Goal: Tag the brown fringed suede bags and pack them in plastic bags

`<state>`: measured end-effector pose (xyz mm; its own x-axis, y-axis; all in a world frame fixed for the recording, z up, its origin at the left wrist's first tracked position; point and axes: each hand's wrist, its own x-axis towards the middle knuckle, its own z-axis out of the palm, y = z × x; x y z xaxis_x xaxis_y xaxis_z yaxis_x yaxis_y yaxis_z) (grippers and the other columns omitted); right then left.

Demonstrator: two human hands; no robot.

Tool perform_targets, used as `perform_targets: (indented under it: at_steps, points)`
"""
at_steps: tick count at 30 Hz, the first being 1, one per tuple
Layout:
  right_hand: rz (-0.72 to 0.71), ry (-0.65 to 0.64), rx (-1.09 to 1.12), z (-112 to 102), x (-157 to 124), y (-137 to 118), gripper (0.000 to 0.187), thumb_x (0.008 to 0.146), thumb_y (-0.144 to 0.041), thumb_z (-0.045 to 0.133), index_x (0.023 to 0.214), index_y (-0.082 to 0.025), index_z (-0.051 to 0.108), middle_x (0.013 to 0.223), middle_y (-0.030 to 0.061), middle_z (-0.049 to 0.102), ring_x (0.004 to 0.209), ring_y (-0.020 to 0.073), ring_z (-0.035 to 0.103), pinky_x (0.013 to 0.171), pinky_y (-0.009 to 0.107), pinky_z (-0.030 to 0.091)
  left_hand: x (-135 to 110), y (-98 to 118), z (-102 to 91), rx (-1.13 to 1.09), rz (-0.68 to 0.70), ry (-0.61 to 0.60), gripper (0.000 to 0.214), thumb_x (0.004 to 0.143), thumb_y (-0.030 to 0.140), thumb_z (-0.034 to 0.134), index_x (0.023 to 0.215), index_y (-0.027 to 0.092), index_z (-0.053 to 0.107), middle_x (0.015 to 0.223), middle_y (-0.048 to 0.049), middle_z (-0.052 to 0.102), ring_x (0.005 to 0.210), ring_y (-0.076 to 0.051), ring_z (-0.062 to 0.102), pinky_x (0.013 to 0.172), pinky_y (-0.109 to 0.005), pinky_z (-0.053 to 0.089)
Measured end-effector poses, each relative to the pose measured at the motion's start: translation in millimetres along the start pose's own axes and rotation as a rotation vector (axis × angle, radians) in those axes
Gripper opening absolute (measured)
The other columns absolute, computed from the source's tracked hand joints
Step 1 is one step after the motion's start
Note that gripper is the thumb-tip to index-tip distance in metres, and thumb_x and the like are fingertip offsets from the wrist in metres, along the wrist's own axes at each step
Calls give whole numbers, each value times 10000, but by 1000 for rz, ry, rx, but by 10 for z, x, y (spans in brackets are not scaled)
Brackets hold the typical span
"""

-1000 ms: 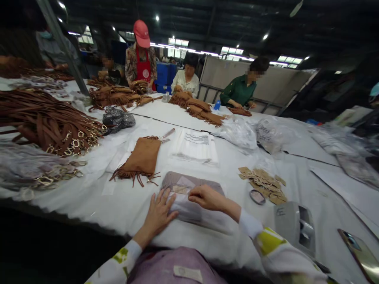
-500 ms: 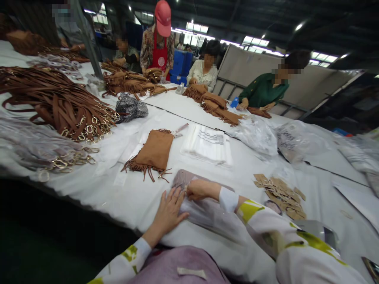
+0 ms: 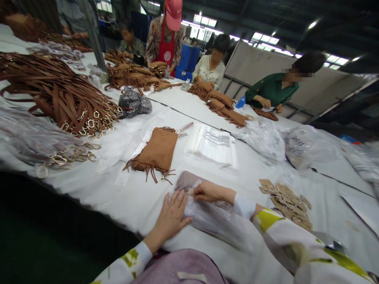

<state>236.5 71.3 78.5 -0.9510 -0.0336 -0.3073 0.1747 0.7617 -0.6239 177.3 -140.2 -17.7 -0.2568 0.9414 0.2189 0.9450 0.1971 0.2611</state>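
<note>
My left hand (image 3: 171,216) lies flat, fingers spread, on a clear plastic bag (image 3: 207,215) that holds a greyish pouch (image 3: 189,182) at the near edge of the white table (image 3: 139,197). My right hand (image 3: 207,192) pinches the bag's upper left edge, over the pouch. A brown fringed suede bag (image 3: 158,152) lies just beyond, to the left of my hands.
A stack of flat white poly bags (image 3: 211,145) lies behind the pouch. Brown paper tags (image 3: 286,197) are piled to the right. Brown straps with gold buckles (image 3: 59,98) heap at the left. Several people work at the far side among fringed bags (image 3: 219,104).
The view has swung left and down. My right hand has slid left along the bag's top edge toward my left hand, which stays flat on the bag.
</note>
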Motion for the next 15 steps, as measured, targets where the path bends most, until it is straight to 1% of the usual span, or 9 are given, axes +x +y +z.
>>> perform_targets:
  at_steps: [2,3,5,9,13,15]
  points:
    - [-23,-105,51,-81,-108,5,154,809,-197,587,723,-124,691,568,-38,586,518,67,453,542,194,375,1,-3,3,-6,-3,1,712,894,524,458,1463,152,246,1526,-136,307,1385,-323,260,1104,-601,246]
    - [-26,-158,70,-110,-153,7,160,828,-192,561,778,-126,697,598,-31,597,532,73,464,543,196,385,0,-5,7,-8,-5,2,714,894,523,458,1465,154,240,1524,-138,310,1383,-323,262,1106,-602,241]
    - [-8,-205,102,-148,-217,8,189,854,-200,522,836,-129,695,626,-22,596,548,81,473,548,204,399,-1,-9,15,-11,-2,5,715,894,521,458,1468,159,233,1525,-138,308,1383,-324,263,1109,-601,231]
    - [17,-205,96,-203,-275,-43,204,842,-251,538,820,-132,701,637,-14,594,565,92,469,560,217,410,-3,-8,21,-10,1,10,722,890,528,460,1471,168,228,1527,-138,301,1386,-326,255,1109,-597,230]
    - [20,-196,41,-259,-319,-178,215,826,-296,559,837,-144,712,663,-2,629,570,100,484,555,218,395,-4,0,24,-15,-3,10,736,892,521,457,1483,172,188,1529,-140,298,1386,-320,258,1104,-596,237]
    - [12,-178,1,-294,-348,-233,221,826,-298,551,813,-148,714,646,0,632,552,99,475,550,221,382,-3,1,27,-19,-7,13,738,893,516,455,1485,174,178,1532,-144,288,1387,-318,259,1103,-597,235]
